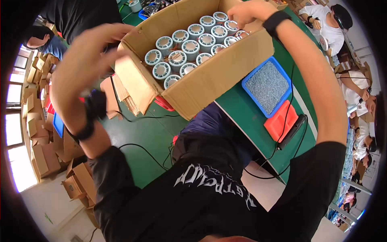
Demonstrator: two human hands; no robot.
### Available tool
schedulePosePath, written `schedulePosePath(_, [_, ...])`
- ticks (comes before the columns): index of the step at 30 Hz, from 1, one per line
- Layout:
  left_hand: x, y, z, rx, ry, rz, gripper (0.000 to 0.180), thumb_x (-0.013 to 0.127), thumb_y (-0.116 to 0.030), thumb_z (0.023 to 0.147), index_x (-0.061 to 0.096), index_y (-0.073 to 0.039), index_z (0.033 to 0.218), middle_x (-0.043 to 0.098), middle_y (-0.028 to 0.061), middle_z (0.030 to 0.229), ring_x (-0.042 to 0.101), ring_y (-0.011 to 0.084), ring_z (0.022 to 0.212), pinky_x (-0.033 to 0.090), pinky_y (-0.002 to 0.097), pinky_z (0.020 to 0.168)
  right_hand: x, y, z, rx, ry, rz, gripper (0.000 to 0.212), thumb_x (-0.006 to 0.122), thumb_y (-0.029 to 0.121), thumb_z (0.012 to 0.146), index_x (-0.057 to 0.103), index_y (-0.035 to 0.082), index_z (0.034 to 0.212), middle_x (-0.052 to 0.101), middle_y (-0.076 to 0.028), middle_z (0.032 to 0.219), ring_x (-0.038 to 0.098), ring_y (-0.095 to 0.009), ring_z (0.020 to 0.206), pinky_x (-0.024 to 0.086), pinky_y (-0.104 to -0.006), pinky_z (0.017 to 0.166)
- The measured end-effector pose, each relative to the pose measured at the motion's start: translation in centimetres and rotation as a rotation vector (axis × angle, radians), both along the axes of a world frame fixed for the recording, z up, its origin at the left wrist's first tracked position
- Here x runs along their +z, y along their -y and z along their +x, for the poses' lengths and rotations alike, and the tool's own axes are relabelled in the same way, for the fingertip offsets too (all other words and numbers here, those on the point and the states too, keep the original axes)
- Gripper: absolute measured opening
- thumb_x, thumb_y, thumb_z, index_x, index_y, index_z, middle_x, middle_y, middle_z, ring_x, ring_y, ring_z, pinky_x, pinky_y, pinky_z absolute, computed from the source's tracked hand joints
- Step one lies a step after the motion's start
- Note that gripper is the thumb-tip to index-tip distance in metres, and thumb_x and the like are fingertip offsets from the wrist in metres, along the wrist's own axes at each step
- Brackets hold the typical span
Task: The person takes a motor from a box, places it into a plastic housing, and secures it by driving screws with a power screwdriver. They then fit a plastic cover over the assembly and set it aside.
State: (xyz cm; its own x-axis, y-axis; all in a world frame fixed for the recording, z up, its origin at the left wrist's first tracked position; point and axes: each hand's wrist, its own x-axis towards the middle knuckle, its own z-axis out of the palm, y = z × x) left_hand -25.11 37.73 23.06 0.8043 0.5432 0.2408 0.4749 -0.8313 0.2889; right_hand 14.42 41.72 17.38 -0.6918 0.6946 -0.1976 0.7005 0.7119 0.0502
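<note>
An open cardboard box (219, 76) holds several pale blue-green round parts (190, 47) with slotted rims and metallic discs on top, like small motor cores, in rows. Thin coppery wires show on some. My right hand (249, 13) is over the box's far right corner, fingers curled down beside the parts there; the fingertips are partly hidden, so what they hold cannot be seen. My left hand (98, 46) is smeared by motion at the box's left end. Its thumb and fingers look apart, with nothing visible between them. Dark bands circle both wrists.
On the green table (238, 115), a blue tray (267, 86) of small grey-blue pieces sits next to a red tray (279, 121) and a black, bar-shaped device (292, 132) with cables. Cardboard boxes (44, 155) stack at left. Other people (328, 28) sit at right; another stands beyond the box.
</note>
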Motion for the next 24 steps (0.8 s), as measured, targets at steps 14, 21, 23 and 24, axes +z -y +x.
schedulePosePath(14, [-11.3, -18.1, 27.4, -0.293, -0.365, 0.432, 0.03, 0.063, -0.022, 0.079, 0.067, -0.006, 0.105, 0.069, 0.0171, 0.094, 0.068, 0.0304, 0.087, 0.053, 0.0365, 0.076, -9.5, -8.0, 0.5, -0.74, 0.234, -0.181, 0.046, 0.085, 0.031, 0.055, 0.072, 0.008, 0.092, 0.07, -0.015, 0.087, 0.067, -0.028, 0.086, 0.052, -0.0332, 0.077])
schedulePosePath(21, [-19.5, -19.2, 28.2, 0.139, 0.072, -0.414, 0.037, 0.053, -0.031, 0.087, 0.066, -0.005, 0.111, 0.069, 0.0154, 0.099, 0.068, 0.0296, 0.087, 0.054, 0.0393, 0.075, -11.9, -8.5, 0.1, -0.58, 0.142, -0.016, 0.069, 0.087, 0.041, 0.047, 0.069, 0.015, 0.108, 0.068, -0.009, 0.106, 0.062, -0.028, 0.102, 0.048, -0.0363, 0.091])
schedulePosePath(23, [-16.7, -17.6, 29.6, -0.254, -0.41, 0.033, 0.041, 0.059, -0.032, 0.084, 0.064, -0.01, 0.118, 0.065, 0.0106, 0.117, 0.062, 0.0314, 0.108, 0.05, 0.0435, 0.087, -12.3, -6.8, 1.7, -0.505, 0.372, -0.047, 0.071, 0.087, 0.04, 0.047, 0.068, 0.015, 0.111, 0.069, -0.009, 0.106, 0.062, -0.028, 0.102, 0.048, -0.0367, 0.092])
schedulePosePath(24, [-16.9, -16.8, 29.5, -0.224, -0.413, 0.037, 0.041, 0.059, -0.032, 0.084, 0.064, -0.01, 0.118, 0.065, 0.0106, 0.117, 0.062, 0.0314, 0.108, 0.05, 0.0435, 0.087, -11.5, -6.4, 0.7, -0.479, 0.368, -0.032, 0.071, 0.087, 0.04, 0.047, 0.068, 0.015, 0.111, 0.069, -0.009, 0.106, 0.062, -0.028, 0.102, 0.048, -0.0367, 0.092])
